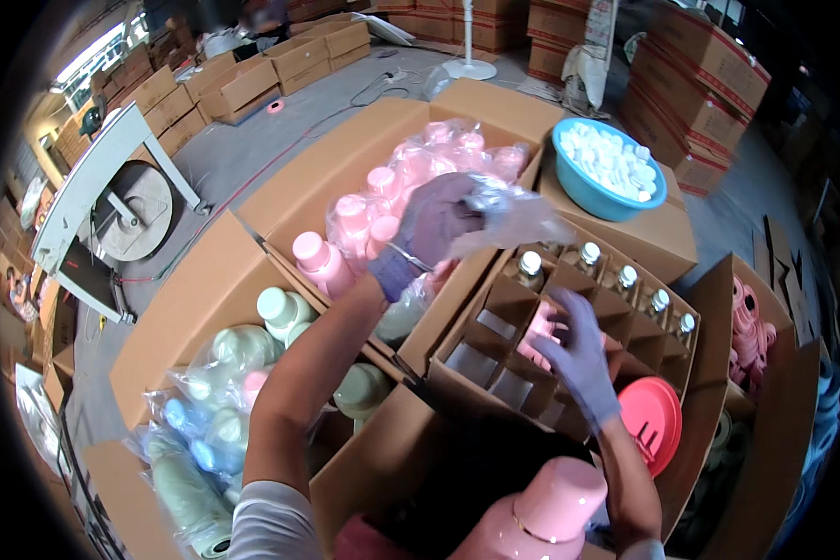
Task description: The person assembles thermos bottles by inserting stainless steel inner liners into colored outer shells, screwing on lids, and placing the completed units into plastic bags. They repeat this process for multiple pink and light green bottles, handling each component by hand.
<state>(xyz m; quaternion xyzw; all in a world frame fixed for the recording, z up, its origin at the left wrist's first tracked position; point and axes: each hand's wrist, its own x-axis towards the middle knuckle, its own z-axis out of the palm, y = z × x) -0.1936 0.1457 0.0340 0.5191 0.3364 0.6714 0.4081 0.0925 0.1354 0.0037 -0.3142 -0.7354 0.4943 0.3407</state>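
Observation:
My left hand (434,224), in a grey-purple glove, is closed on a crumpled clear plastic bag (518,219) above the carton of bagged pink bottles (383,182). My right hand (583,350), gloved alike, hovers with fingers apart and curled over a divided carton (476,369). Just beside its fingertips, a pink plastic piece (536,334) shows in one compartment; I cannot tell whether they touch. Silver-capped bottles (590,253) stand in the far compartments. Close to my body, between my forearms, a glossy pink bottle (546,513) leans upright with its cap on.
Pale green and blue bagged bottles (229,411) fill a carton at left. A blue basin (609,207) of white pieces sits on a box at far right. A red round lid-like dish (651,425) lies near my right wrist. Pink rings (747,327) fill the right carton.

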